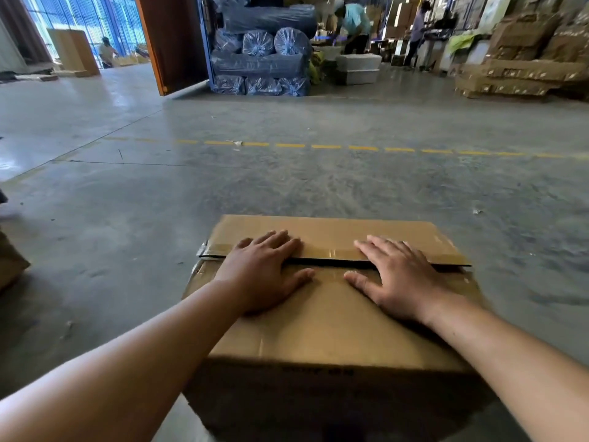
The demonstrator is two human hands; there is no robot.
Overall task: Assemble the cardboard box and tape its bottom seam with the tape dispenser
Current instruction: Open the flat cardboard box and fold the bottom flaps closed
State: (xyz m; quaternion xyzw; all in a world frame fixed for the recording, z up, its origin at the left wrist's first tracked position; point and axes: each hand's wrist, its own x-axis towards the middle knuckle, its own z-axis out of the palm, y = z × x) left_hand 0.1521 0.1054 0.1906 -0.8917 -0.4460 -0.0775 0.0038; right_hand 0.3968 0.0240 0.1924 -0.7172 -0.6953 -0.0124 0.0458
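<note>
A wide warehouse floor point(287, 173) of grey polished concrete is filling most of the frame, with a dashed yellow line point(325, 147) running across its middle. At the top centre, blue plastic-wrapped bundles point(259, 55) are sitting stacked beside an orange-edged door panel point(169, 43). To the upper right, flattened cardboard stacks point(522, 71) are lying piled, and two people point(352, 25) are standing bent over work near them. In the upper left, another person point(106, 52) is sitting by a tall brown carton point(75, 51).

Down in the lower centre, the cardboard box point(331, 320) is standing on the floor with its two long flaps folded shut on top. A dark gap, the seam point(328, 261), is running left to right between the flaps. Scraps of clear tape are showing at the flap edges, especially at the left end.

Both forearms are reaching in from the bottom corners, stretched forward and nearly straight. The left hand point(261, 272) is lying palm down across the seam on the left side, fingers straight and close together on the far flap, thumb spread out along the near flap. The right hand point(398, 275) is mirroring it on the right side, fingers flat and slightly fanned over the far flap, thumb pointing toward the centre of the frame. Both are pressing flat on the cardboard, gripping nothing, well apart from each other.
</note>
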